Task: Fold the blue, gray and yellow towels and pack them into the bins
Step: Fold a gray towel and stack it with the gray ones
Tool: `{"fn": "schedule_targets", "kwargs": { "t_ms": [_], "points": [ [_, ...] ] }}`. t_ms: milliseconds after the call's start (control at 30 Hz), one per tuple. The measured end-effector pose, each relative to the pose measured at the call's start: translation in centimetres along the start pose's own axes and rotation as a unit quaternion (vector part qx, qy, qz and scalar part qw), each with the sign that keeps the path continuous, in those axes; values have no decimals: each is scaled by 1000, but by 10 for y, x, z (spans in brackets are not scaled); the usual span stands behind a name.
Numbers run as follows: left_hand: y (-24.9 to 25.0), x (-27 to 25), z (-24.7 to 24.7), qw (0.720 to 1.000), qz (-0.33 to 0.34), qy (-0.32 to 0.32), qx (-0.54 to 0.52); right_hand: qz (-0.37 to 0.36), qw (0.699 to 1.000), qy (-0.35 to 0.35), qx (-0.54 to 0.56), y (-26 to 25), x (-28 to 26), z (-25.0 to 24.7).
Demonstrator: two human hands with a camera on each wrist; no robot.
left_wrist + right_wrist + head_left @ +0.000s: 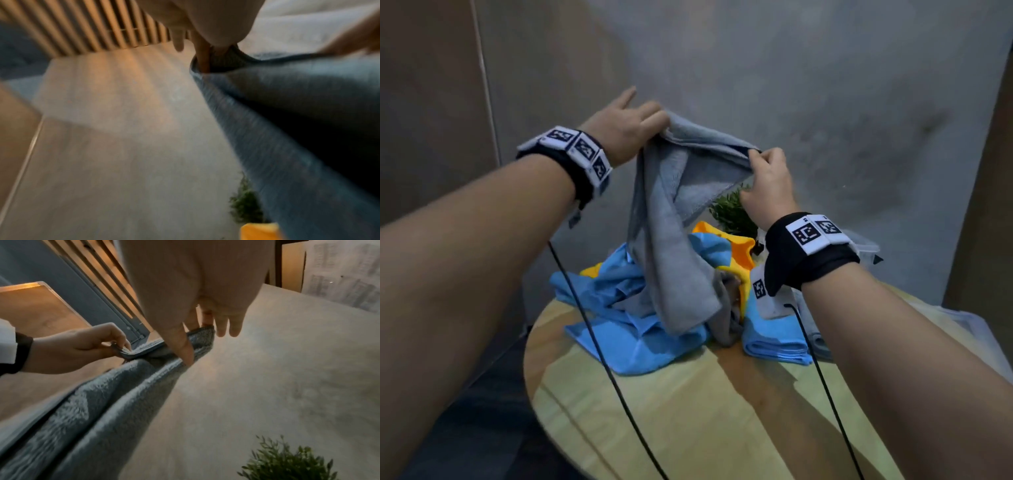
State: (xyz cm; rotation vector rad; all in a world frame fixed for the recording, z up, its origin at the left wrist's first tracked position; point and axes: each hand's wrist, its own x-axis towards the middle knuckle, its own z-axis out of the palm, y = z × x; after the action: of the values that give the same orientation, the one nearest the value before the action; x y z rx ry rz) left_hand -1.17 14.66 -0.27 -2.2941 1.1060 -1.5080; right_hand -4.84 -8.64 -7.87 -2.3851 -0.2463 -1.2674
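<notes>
- The left hand [625,128] pinches one top corner of the gray towel [671,240], with one finger sticking out straight.
- The right hand [768,186] pinches the other top corner between thumb and fingers [185,347].
- The towel hangs down in the air over the round wooden table [688,411].
- Its bottom end touches a messy pile of blue towels [626,308] and yellow towels [736,250].
- A folded blue towel [774,339] lies just beside the pile.
- A small green plant [732,212] stands behind.

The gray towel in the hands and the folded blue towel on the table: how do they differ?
The gray towel hangs unfolded in the air, pinched by the left hand and right hand; the folded blue towel lies flat on the wooden table, untouched. Both are soft cloth.
</notes>
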Motion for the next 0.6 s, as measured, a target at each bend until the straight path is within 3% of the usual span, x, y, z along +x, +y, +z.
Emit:
{"fn": "schedule_targets", "kwargs": {
  "t_ms": [100, 167, 267, 333, 433, 600],
  "points": [
    [22, -7, -7, 975, -193, 7, -107, 41, 998, -29, -25, -16, 1, 7],
    [34, -6, -5, 949, -275, 5, -152, 104, 990, -59, -72, -24, 1, 7],
    [50, 3, -1, 945, -256, 1, -205, 144, 984, -35, -98, -32, 0, 3],
    [63, 12, -1, 941, -235, -9, -242, 111, 993, -31, 23, -38, 4, 2],
    [87, 23, -4, 934, -190, 8, -301, 56, 955, -119, 266, -50, 12, 3],
    [112, 8, 20, 914, -158, 162, -336, 88, 970, -24, 223, -39, 26, -3]
  ]
}}
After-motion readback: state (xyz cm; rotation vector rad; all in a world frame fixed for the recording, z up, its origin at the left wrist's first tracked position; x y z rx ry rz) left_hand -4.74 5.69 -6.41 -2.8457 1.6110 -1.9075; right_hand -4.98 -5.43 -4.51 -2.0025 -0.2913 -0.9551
